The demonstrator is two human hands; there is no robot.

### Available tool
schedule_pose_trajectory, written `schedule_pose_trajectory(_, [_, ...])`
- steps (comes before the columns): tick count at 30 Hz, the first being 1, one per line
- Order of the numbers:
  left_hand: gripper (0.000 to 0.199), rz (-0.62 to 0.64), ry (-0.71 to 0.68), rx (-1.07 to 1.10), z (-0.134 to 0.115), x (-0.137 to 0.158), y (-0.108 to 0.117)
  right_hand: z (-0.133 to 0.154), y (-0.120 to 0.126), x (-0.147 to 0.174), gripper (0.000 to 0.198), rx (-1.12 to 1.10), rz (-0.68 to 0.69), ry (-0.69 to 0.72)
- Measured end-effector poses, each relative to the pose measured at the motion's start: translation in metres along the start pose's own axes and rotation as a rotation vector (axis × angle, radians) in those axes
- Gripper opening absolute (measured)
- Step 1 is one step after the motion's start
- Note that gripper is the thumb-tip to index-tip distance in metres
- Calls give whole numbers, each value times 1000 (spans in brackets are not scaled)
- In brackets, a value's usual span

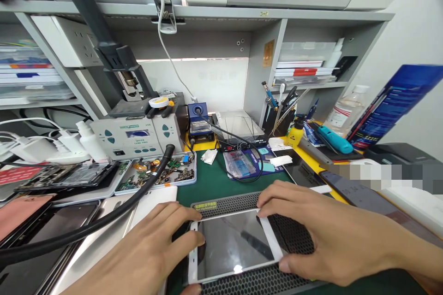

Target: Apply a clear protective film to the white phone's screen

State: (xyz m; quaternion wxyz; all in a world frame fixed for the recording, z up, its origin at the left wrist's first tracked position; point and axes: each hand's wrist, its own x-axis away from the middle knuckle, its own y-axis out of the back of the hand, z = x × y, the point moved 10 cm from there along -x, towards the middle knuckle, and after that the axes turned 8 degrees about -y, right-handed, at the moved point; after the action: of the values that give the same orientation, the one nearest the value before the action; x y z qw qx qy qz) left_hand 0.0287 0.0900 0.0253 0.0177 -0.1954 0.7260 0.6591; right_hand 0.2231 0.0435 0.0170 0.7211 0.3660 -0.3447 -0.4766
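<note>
Here, a white-framed device [234, 245] is seen at the lower centre of the frame, its dark, glossy screen turned up over a black honeycomb mat [294, 235]. Its left end is gripped by the left hand [152, 242], with the upper left corner touched by a fingertip and the white edge partly covered by the thumb. Its right end is gripped by the right hand [328, 235]: the upper right corner is met by the fingers, the lower right corner by the thumb. The hands are set apart, and the screen is left bare between them. Whether the device is fully rested on the mat cannot be told. At centre left, a shallow tray [188, 181] is filled with small circuit boards [176, 174] and is crossed by a black hose [138, 197]. Behind it, a grey station [138, 136] with buttons is placed. At the right, a yellow bottle [294, 133] and a blue-handled tool [335, 139] are found.
</note>
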Motion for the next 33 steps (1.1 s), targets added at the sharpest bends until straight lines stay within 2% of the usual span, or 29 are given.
schedule_pose_trajectory(3, [44, 67, -14, 29, -2, -1, -6, -1, 1, -1, 50, -1, -12, -4])
schedule_pose_trajectory(9, [53, 54, -32, 37, -5, -4, -1, 0, 2, -2, 53, -27, -17, -16])
schedule_pose_trajectory(16, [52, 34, -22, 32, -2, -1, 3, 2, 4, -2, 59, -34, -28, -5])
schedule_pose_trajectory(23, [52, 118, -9, -64, 6, 6, -11, 5, 2, -2, 64, -29, -33, 23])
schedule_pose_trajectory(33, [53, 113, -15, -66, 11, 10, -13, 7, 2, 0, 64, -16, -45, 59])
